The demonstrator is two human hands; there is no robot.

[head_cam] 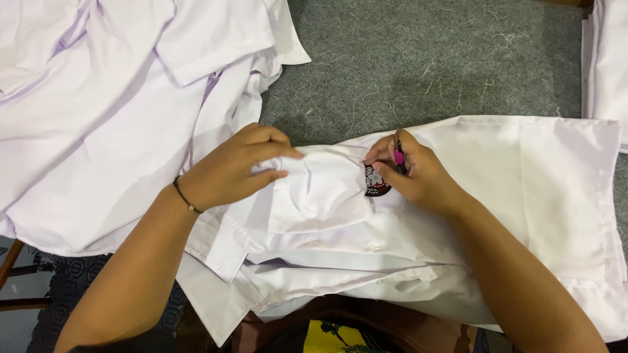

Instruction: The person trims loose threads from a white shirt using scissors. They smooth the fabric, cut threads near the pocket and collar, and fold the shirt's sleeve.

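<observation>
Your left hand (232, 171) is closed on a fold of the white cotton shirt (523, 196), fingers pinched together over the pocket flap (317, 196) just left of the small dark red embroidered badge (376, 183). Your right hand (418, 173) sits just right of that badge, fingers clamped on a slim tool with a pink handle (398, 157); its tip is hidden behind your fingers, so you cannot tell exactly where it meets the cloth. The shirt lies across the grey felt-like tabletop (425, 59), which shows bare above the badge, littered with loose thread ends. Left of the badge sits a heap of white garments (98, 117); far to its right, another white stack (608, 65).

To work well here, keep the cloth taut with the left pinch so the badge's edge stands clear. Hold the tool low and shallow, pointed away from your left fingertips, and take only thread, not the shirt fabric beneath.
</observation>
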